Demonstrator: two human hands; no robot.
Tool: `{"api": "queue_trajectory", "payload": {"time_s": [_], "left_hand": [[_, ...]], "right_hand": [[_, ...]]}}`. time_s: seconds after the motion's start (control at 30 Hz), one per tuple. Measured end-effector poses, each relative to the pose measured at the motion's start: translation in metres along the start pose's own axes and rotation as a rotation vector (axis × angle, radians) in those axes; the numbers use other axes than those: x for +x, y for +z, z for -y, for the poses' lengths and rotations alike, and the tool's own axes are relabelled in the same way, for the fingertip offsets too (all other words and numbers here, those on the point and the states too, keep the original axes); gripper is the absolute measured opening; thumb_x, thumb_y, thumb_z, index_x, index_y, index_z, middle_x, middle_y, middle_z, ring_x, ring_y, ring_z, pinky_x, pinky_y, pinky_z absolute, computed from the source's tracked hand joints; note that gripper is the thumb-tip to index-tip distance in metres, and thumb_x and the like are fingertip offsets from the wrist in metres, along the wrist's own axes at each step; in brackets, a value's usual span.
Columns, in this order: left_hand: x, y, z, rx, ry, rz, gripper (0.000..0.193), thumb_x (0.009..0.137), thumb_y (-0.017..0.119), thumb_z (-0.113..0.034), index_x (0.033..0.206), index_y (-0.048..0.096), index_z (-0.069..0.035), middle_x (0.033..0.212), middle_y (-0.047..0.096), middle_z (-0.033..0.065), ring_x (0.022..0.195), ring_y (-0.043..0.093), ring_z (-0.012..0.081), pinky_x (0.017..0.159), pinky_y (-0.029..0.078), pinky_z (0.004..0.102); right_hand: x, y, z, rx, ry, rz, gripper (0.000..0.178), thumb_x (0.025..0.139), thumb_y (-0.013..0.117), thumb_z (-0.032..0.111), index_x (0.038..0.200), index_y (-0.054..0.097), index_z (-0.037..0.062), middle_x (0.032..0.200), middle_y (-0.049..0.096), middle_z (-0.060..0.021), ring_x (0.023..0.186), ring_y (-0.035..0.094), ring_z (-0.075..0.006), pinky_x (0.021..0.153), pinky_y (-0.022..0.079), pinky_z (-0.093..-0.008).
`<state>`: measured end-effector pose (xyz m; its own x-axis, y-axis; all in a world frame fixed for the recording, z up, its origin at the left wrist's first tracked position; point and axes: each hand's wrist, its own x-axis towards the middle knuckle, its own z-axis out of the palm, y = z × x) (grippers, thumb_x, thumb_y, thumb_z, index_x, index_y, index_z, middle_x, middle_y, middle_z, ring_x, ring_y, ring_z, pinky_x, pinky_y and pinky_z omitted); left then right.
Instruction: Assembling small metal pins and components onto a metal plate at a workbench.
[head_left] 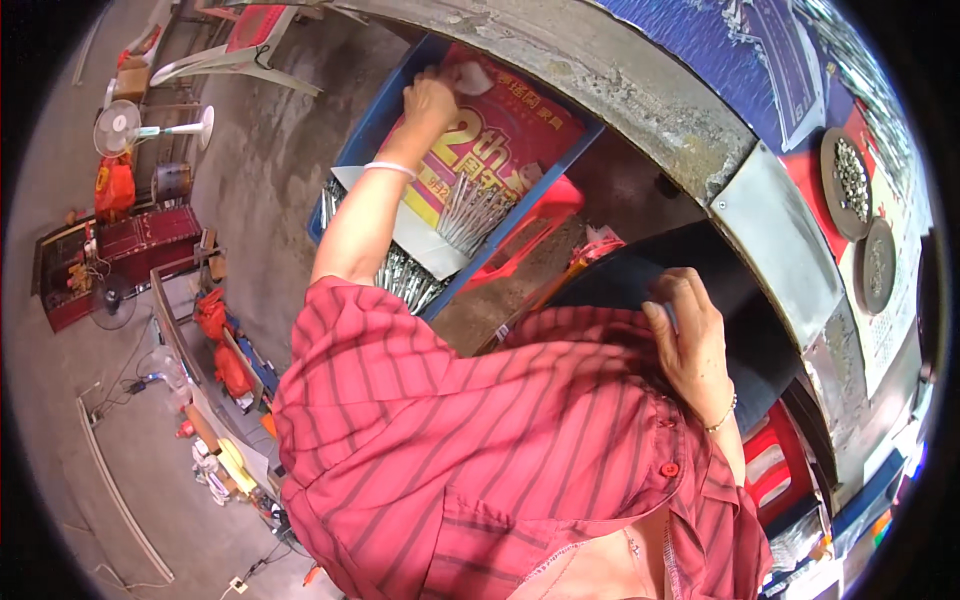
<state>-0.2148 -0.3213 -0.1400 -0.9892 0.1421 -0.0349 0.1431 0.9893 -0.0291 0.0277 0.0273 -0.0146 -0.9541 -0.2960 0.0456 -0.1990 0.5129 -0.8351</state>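
My left hand (430,106) reaches into a blue crate (365,140), its fingers bent around the edge of a crumpled white piece (473,78), maybe cloth or plastic. Under that hand a red and yellow printed sheet (530,115) lines the crate. Thin metal rods (474,215) lie in a bundle on the sheet, beside a pale cardboard strip (430,248). More shiny rods (408,284) fill the crate's near end. Above my lap, my right hand (692,340) is closed with the fingers curled toward the thumb; what lies between them is hidden.
A worn workbench edge (640,85) curves along the right, bearing two round dishes (852,185) with small metal parts and a heap of thin metal pieces (870,60). Red plastic stools (530,235) stand beneath. Across the floor at left are a white fan (120,125) and a dark red cabinet (150,240).
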Motion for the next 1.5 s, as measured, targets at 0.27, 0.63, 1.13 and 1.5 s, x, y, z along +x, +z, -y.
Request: {"api": "queue_trajectory", "payload": {"time_s": [0.27, 0.63, 1.13, 1.5], "left_hand": [[-0.101, -0.100, -0.071, -0.847, 0.048, 0.121, 0.015, 0.086, 0.061, -0.015, 0.090, 0.061, -0.001, 0.072, 0.064, 0.0153, 0.064, 0.059, 0.0159, 0.057, 0.045, 0.0320], [-0.180, -0.110, -0.186, -1.439, 0.118, 0.251, 0.022, 0.095, 0.051, -0.021, 0.099, 0.054, 0.000, 0.069, 0.061, 0.0083, 0.064, 0.059, 0.0102, 0.055, 0.044, 0.0277], [-0.185, -0.080, -0.211, -1.772, -0.159, 0.312, 0.031, 0.098, 0.047, -0.030, 0.084, 0.053, -0.003, 0.066, 0.051, -0.0025, 0.061, 0.046, 0.0022, 0.052, 0.037, 0.0206], [-0.183, -0.091, -0.210, -1.055, 0.415, -0.131, 0.012, 0.090, 0.057, -0.013, 0.094, 0.056, -0.001, 0.075, 0.061, 0.0138, 0.065, 0.063, 0.0254, 0.056, 0.047, 0.0327]], "right_hand": [[0.018, 0.006, -0.007, 0.261, 0.118, -0.075, 0.034, 0.086, 0.060, 0.008, 0.114, 0.047, -0.0037, 0.100, 0.056, -0.0168, 0.082, 0.060, -0.0278, 0.075, 0.047, -0.0331], [0.029, 0.027, -0.017, 0.178, 0.069, -0.135, 0.016, 0.089, 0.053, 0.012, 0.080, 0.048, -0.0005, 0.063, 0.051, -0.0206, 0.059, 0.054, -0.0396, 0.050, 0.040, -0.0436], [0.009, 0.025, -0.035, 0.445, 0.151, -0.040, 0.031, 0.093, 0.055, 0.025, 0.080, 0.052, -0.0033, 0.060, 0.044, -0.0130, 0.054, 0.045, -0.0163, 0.052, 0.039, -0.0340], [0.015, 0.017, -0.049, 0.901, 0.366, 0.134, 0.037, 0.094, 0.052, 0.036, 0.099, 0.059, 0.0002, 0.085, 0.058, -0.0003, 0.075, 0.051, -0.0061, 0.065, 0.043, -0.0231]]}}
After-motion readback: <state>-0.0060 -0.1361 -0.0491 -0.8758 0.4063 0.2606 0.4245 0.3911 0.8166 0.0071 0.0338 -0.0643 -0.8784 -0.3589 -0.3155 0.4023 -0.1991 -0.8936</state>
